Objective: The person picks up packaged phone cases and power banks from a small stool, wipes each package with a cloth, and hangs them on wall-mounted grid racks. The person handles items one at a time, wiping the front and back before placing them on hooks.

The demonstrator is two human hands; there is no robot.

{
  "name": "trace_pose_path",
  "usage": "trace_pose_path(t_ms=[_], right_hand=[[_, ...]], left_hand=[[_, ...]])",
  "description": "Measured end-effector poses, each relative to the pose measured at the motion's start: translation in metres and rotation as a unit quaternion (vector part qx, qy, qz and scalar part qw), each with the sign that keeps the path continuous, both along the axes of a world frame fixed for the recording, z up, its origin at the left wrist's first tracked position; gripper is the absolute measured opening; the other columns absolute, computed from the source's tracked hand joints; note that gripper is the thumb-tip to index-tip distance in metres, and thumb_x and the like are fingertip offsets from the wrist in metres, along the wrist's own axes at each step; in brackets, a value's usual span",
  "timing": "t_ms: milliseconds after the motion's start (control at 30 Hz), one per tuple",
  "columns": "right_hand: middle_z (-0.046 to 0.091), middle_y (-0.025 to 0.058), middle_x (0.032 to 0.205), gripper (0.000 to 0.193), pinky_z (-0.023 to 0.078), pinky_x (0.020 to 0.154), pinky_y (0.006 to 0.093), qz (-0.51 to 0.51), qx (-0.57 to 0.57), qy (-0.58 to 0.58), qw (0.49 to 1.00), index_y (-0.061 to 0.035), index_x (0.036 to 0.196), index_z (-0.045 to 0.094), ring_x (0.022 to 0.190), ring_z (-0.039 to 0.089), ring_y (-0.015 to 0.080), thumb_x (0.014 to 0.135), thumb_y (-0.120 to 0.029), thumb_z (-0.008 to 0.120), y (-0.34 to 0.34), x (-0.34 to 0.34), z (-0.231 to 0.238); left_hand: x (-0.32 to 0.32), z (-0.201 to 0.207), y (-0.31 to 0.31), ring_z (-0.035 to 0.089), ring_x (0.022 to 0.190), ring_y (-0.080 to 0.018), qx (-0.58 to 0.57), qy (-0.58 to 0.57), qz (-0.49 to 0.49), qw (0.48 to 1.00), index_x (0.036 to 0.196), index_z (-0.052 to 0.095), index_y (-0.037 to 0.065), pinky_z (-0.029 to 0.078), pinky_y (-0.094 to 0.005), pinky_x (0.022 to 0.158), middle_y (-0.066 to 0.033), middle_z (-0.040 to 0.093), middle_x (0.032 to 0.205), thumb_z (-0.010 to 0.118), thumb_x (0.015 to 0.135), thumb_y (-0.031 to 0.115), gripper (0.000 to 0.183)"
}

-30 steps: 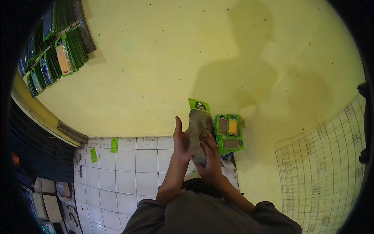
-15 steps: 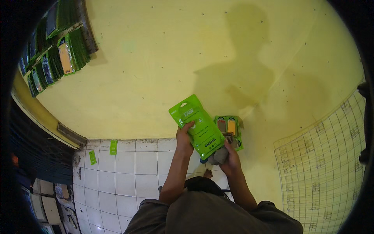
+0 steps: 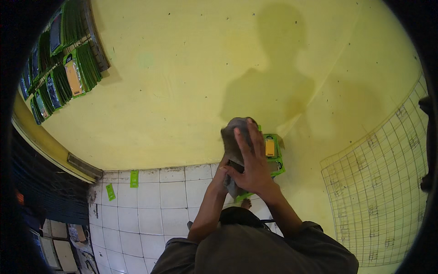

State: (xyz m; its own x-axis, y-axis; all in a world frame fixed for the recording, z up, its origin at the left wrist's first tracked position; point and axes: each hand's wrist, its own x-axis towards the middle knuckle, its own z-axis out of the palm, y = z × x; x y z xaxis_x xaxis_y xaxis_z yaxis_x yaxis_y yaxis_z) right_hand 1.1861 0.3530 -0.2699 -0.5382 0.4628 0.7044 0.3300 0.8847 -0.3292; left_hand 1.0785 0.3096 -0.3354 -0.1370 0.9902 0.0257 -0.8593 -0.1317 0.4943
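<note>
A green phone-case packet lies under a crumpled grey cloth [image 3: 236, 144]; only thin green edges of it show, above and below my hands. My left hand [image 3: 222, 177] grips the packet from its left side, its fingers mostly hidden beneath. Over the packet, my right hand [image 3: 255, 169] presses the cloth down with its fingers stretched along it and its thumb reaching toward my left hand. A dark part of the packet's face shows between the thumb and the cloth.
Green phone-case packets [image 3: 270, 147] are stacked beyond my right hand. Several more packets [image 3: 74, 75] hang in rows at the upper left. Two small green cards [image 3: 133, 179] lie on the white tiled floor [image 3: 146, 214]. A wire grid [image 3: 376, 182] leans at the right by the yellow wall.
The packet has been turned over, so its printed green side no longer shows. My right hand has brought the grey cloth from the lower corner up across the packet.
</note>
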Motion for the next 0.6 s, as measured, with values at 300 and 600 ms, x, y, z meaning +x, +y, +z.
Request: trace_pose_path(t_ms=[300,600], right_hand=[[0.053,0.0165,0.157,0.054,0.027,0.126,0.0523,-0.050,0.043,-0.075,0.995,-0.0079,0.154,0.052,0.144,0.050,0.0326,0.104,-0.026,0.053,0.019,-0.012,-0.020],[0.075,0.0189,0.110,0.025,0.055,0.089,0.0473,-0.149,-0.045,0.056,0.986,-0.0011,0.117,0.070,0.099,0.071,0.0409,0.106,-0.017,0.054,0.063,0.003,-0.024]], left_hand=[[-0.004,0.009,-0.005,0.051,0.143,-0.0277,-0.059,-0.010,-0.066,0.996,0.164,0.032,0.011,0.044,-0.0454,0.119,-0.0134,0.048,0.159,0.036,0.113,0.056,0.068],[0.008,0.002,0.002,0.062,0.129,-0.0266,-0.062,0.068,-0.065,0.994,0.155,0.043,0.007,0.052,-0.0444,0.110,-0.0124,0.060,0.145,0.047,0.114,0.043,0.055]])
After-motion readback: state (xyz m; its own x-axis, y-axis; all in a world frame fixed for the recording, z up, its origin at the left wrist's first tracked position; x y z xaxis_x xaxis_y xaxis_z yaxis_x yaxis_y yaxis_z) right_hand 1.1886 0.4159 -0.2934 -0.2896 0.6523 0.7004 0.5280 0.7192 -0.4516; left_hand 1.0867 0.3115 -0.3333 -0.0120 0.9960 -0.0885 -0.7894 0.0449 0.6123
